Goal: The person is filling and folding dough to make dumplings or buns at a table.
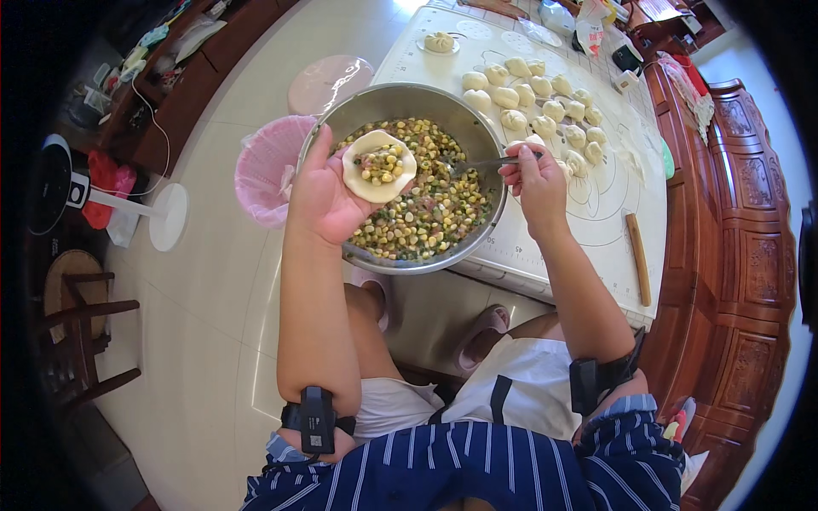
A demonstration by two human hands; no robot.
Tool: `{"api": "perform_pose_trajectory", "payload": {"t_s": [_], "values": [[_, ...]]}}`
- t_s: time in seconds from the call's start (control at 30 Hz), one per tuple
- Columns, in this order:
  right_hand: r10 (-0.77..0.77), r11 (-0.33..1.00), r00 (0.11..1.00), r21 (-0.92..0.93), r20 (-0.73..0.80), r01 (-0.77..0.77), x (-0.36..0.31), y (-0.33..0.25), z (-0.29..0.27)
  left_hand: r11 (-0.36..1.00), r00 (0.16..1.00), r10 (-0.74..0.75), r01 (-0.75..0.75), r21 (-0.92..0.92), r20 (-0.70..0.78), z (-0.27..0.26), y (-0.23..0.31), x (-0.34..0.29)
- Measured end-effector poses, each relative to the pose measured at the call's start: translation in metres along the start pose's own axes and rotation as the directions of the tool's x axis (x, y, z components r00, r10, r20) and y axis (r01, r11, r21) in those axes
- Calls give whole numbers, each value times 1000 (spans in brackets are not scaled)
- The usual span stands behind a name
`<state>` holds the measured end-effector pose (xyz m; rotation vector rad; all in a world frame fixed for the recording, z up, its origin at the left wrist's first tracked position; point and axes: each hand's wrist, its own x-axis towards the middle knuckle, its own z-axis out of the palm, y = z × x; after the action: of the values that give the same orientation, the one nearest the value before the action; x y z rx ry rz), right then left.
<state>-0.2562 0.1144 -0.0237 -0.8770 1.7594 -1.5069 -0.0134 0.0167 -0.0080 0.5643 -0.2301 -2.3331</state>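
On the palm of my left hand [322, 203] lies a round dough wrapper [397, 187], its fingers curled under and around it. A small heap of filling [381, 164], with corn and green bits, sits in the wrapper's middle. My right hand [537, 183] grips the handle of a metal spoon [488, 162], whose tip reaches into the filling in the bowl. That large steel bowl [409, 266] stands under both hands at the table's near left corner, holding a mix of corn, chopped greens and pinkish bits. The wrapper is held above the bowl's left side.
Several dough pieces [514, 119] lie on the white mat, right of the bowl. One pleated bun [440, 41] sits at the far left. A wooden rolling pin [638, 260] lies near the right edge. A pink-lined bin [264, 166] stands left of the bowl; a wooden bench [741, 196] is at right.
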Motion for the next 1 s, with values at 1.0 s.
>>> {"api": "perform_pose_trajectory", "payload": {"t_s": [1.0], "values": [[146,988,989,67,-39,-143,2,-4,-1,997,997,58,-55,48,-48,5,2,-3]]}}
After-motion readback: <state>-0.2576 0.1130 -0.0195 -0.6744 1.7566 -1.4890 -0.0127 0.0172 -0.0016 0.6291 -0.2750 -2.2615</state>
